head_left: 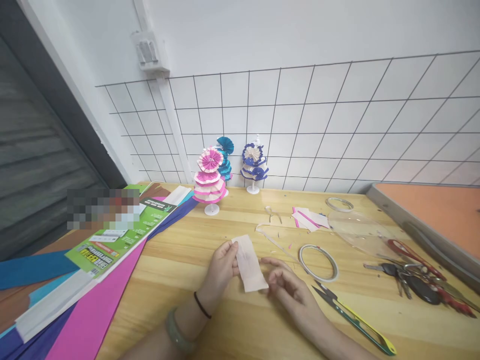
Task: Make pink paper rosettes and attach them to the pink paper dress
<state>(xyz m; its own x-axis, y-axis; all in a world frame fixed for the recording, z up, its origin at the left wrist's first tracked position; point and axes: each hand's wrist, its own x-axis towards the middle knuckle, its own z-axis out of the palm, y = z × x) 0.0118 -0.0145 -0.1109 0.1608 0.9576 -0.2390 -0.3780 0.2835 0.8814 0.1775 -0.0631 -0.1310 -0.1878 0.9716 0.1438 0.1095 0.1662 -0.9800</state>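
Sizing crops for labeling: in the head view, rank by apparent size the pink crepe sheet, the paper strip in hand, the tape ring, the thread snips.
1. pink crepe sheet, far the largest
2. thread snips, though nearer the camera
3. paper strip and tape ring: look alike, not ranked

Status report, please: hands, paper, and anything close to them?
Left hand pinches pale paper strip. Right hand touches its lower edge. Tape ring and snips lie beside.

Wooden table [180,280]. Left of the hands: coloured paper sheets [93,305] and green packet [116,237]. Right: tape ring [318,262], snips [354,317], keys [408,280]. Beyond: pink paper tree [209,182], blue paper tree [254,167].
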